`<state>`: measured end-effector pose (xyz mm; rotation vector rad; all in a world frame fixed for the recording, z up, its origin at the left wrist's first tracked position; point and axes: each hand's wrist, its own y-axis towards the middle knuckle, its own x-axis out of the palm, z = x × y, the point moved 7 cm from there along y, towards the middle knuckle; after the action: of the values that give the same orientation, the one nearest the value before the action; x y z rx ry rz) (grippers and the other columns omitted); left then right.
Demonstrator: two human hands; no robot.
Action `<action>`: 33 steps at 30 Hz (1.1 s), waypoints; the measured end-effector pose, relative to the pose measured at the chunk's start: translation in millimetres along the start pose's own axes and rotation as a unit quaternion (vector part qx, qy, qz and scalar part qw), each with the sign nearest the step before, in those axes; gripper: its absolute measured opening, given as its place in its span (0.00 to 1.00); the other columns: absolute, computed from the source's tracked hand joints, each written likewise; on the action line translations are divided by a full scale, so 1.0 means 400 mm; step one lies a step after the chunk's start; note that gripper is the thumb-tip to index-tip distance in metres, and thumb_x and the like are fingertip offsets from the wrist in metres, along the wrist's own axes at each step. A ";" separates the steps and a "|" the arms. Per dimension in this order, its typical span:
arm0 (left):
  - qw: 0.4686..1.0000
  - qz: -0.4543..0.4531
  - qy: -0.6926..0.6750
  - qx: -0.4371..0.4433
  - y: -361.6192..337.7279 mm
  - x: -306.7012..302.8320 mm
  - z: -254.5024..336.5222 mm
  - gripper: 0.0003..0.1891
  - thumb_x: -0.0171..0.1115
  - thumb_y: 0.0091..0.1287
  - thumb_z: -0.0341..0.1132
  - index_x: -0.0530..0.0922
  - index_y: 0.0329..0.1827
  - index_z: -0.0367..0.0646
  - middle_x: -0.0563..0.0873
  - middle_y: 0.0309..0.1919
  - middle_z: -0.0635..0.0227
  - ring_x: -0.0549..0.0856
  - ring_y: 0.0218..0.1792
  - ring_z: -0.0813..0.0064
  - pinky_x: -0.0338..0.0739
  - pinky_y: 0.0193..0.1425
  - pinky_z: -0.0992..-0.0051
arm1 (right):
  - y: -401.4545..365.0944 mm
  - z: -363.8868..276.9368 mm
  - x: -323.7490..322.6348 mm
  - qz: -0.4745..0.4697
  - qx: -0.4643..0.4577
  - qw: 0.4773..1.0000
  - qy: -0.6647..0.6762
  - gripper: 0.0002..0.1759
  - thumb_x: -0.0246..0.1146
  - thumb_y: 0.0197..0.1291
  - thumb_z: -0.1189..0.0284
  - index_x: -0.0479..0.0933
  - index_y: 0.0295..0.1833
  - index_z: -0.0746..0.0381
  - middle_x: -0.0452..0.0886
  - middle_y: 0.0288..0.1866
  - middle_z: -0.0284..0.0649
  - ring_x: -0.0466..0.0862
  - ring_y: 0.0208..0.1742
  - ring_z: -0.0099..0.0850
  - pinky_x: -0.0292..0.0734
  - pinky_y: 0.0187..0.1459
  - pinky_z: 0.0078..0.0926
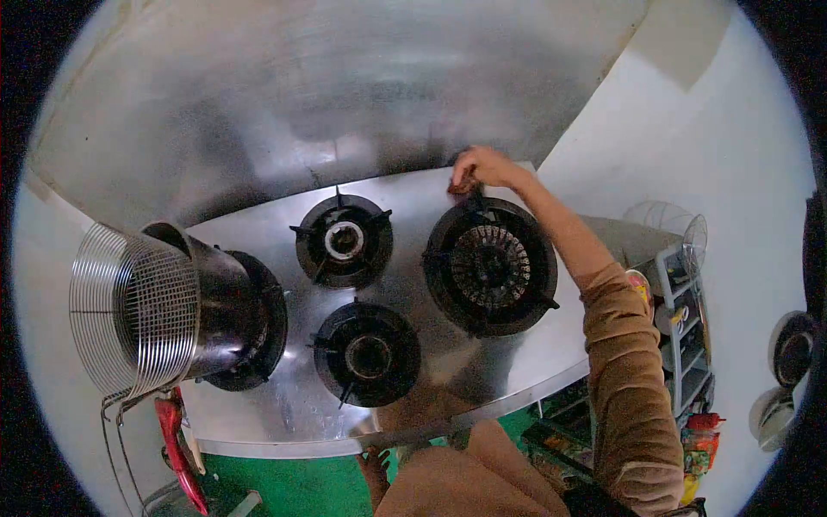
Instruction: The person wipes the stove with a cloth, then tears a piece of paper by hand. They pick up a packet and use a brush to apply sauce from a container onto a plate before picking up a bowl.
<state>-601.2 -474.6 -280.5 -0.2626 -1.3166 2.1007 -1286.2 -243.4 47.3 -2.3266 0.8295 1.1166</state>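
My right hand (479, 166) reaches across the steel stove top (422, 211) to its far edge, just behind the large right burner (489, 265). The fingers are closed on a small reddish-brown thing (463, 186), pressed against the steel; I cannot tell what it is. My right arm in a brown sleeve (624, 362) runs along the stove's right side. My left hand is out of view.
Two smaller burners (344, 240) (368, 353) sit mid-stove. A tall dark pot (220, 302) stands on the left burner, with a wire strainer basket (133, 306) against it. A steel backsplash (301, 95) rises behind. A shelf rack (685, 327) stands at right; the floor below is green.
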 end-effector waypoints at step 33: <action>0.994 0.051 0.096 0.021 -0.055 0.015 0.049 0.35 0.58 0.63 0.47 0.49 0.68 0.55 0.81 0.45 0.62 0.83 0.37 0.65 0.71 0.34 0.67 | 0.001 -0.163 0.066 -0.070 -0.233 0.936 -0.253 0.08 0.63 0.34 0.77 0.80 0.24 0.52 0.80 0.29 0.29 0.75 0.39 0.34 0.69 0.45 0.32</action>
<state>-606.1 -478.9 -251.1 -0.5103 -1.1671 2.1243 -1237.9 -291.4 64.0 -2.2186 0.2153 1.8937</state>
